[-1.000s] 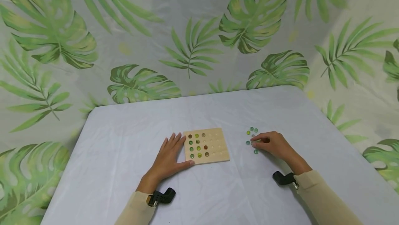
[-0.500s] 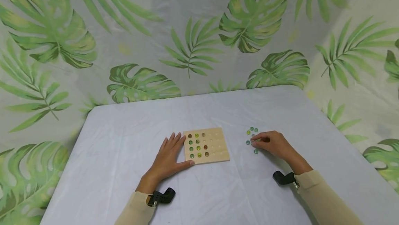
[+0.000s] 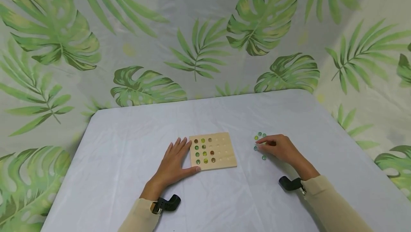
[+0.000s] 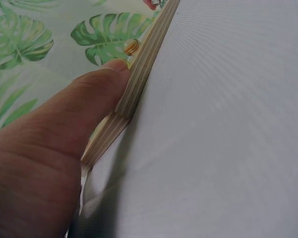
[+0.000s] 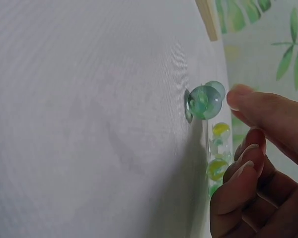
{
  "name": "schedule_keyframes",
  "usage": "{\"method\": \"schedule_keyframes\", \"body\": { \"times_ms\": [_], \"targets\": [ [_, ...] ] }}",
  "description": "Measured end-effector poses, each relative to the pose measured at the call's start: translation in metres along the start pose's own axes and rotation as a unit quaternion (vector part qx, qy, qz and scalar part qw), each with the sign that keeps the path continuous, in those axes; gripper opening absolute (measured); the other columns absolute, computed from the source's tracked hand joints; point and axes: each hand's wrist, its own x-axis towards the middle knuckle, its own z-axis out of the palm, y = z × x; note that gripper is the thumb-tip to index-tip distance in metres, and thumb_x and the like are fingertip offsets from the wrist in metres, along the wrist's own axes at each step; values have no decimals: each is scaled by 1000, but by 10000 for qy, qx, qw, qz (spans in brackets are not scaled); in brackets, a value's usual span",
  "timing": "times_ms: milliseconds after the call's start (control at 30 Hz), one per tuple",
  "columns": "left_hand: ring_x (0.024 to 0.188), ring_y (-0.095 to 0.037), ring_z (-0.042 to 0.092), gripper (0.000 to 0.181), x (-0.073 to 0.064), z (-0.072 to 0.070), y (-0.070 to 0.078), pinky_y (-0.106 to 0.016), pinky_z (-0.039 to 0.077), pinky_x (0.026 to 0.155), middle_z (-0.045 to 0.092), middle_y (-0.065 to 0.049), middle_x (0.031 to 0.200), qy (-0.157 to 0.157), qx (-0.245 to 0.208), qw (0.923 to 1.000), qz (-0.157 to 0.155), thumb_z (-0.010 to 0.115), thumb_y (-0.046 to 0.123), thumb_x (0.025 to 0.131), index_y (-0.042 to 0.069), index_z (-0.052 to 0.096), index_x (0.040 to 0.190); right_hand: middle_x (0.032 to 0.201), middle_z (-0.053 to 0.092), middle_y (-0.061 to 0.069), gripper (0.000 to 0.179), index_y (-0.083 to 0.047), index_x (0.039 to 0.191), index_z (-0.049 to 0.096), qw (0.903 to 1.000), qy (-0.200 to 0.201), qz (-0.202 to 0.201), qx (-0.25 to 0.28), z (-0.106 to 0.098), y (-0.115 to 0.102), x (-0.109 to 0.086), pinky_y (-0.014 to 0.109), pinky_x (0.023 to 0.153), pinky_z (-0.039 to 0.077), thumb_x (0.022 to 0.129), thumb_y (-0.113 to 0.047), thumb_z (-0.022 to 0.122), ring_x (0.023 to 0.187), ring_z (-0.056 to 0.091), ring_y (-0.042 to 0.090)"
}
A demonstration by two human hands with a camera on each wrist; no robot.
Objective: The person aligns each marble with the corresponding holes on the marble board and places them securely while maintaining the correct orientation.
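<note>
Spread flat along the left edge of a wooden board (image 3: 227,152), my left hand (image 3: 173,160) has its thumb on the near corner. Several marbles, one of them a reddish-brown swirled marble (image 3: 212,152), sit in the board's hollows. My right hand (image 3: 277,148) is low over a loose group of glass marbles to the right, thumb and index finger close together. In the right wrist view a clear green-tinted marble (image 5: 205,102) lies just beyond the thumb tip (image 5: 238,95). Whether a marble is between those fingertips is hidden. The other right fingers are curled.
Loose around the right hand are a yellow marble (image 3: 256,137) and green marbles, one of them a green marble (image 3: 264,157) nearer the person. A white cloth (image 3: 205,196) covers the table, and a leaf-print curtain (image 3: 199,39) hangs behind it.
My right hand has shifted slightly left, and its fingers now cover a marble that showed beside the fingertips. The left hand and the board have stayed put.
</note>
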Motion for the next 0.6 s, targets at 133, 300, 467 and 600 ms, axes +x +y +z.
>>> {"method": "schedule_keyframes", "body": {
  "times_ms": [133, 300, 467, 600],
  "targets": [
    [148, -24, 10, 103, 0, 0, 1, -44, 4, 120, 23, -6, 159, -36, 25, 10000, -9, 62, 73, 76, 14, 29, 153, 71, 60, -4, 20, -15, 104, 76, 10000, 11, -27, 27, 3, -4, 3, 24, 51, 42, 86, -23, 75, 62, 48, 14],
    [148, -25, 10, 103, 0, -1, 1, -44, 4, 120, 23, -6, 159, -10, 25, 10000, 2, 62, 73, 76, 14, 29, 153, 71, 60, -5, 20, -16, 103, 77, 9999, -8, -160, 0, 6, -10, 9, 24, 51, 42, 86, -25, 74, 63, 48, 14],
    [148, -25, 10, 103, 0, 0, 0, -44, 4, 120, 23, -6, 159, -2, 37, 10000, 6, 61, 73, 76, 14, 29, 153, 68, 59, -4, 20, -17, 103, 77, 9995, -66, -313, 60, 10, -17, 16, 24, 49, 41, 86, -27, 74, 59, 47, 13],
    [148, -25, 10, 103, 0, 0, 1, -44, 4, 119, 23, -6, 159, 9, 17, 10000, 7, 62, 73, 76, 14, 29, 153, 69, 60, -4, 20, -17, 103, 77, 9989, -108, -430, 150, 14, -24, 21, 24, 50, 41, 86, -27, 74, 60, 47, 12]
  ]
}}
